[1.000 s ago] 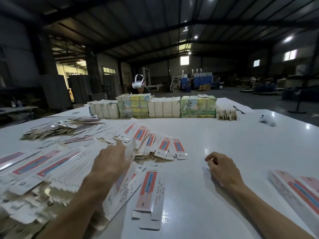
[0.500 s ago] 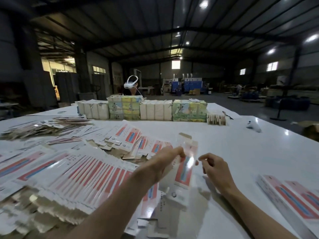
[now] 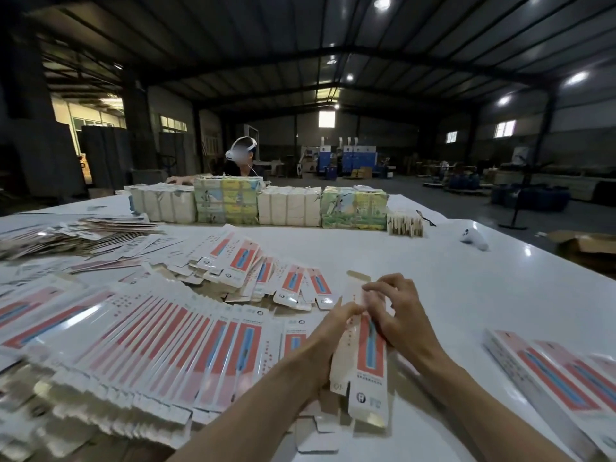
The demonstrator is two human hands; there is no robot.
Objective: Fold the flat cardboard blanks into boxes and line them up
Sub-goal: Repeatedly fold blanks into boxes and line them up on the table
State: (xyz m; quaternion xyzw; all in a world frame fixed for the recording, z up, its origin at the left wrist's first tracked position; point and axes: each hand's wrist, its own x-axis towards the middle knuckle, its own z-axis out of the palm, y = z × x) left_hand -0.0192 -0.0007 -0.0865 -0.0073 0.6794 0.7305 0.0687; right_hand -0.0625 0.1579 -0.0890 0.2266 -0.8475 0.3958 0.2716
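White tabletop [image 3: 450, 278] under dim warehouse lights, and at its near middle my fingers are on one blank [image 3: 369, 356]. My left hand [image 3: 328, 331] pinches its left long edge near the top, thumb and fingertips pressed together on the card, while my right hand [image 3: 405, 320] curls over the upper right side, fingers bent round the panel. Blur hides exactly where each fingertip sits. The blank is lifted off the table and tilted, partly opened into a sleeve, its lower flaps hanging loose toward me and a top tab poking up past my right fingers. I judge it very light and thin, stiff along the printed panels but ready to buckle anywhere off the score lines. Its glossy face looks slippery, so the hold belongs on the long edges near the creases, squeezing gently to pop it square, never on the flaps. Just left lies the fanned heap of flat blanks [image 3: 160, 341], overlapping one another, and well to the right finished boxes [image 3: 546, 371] lie side by side. Across the table, bundled stacks [image 3: 290, 208] stand in a row before another person.
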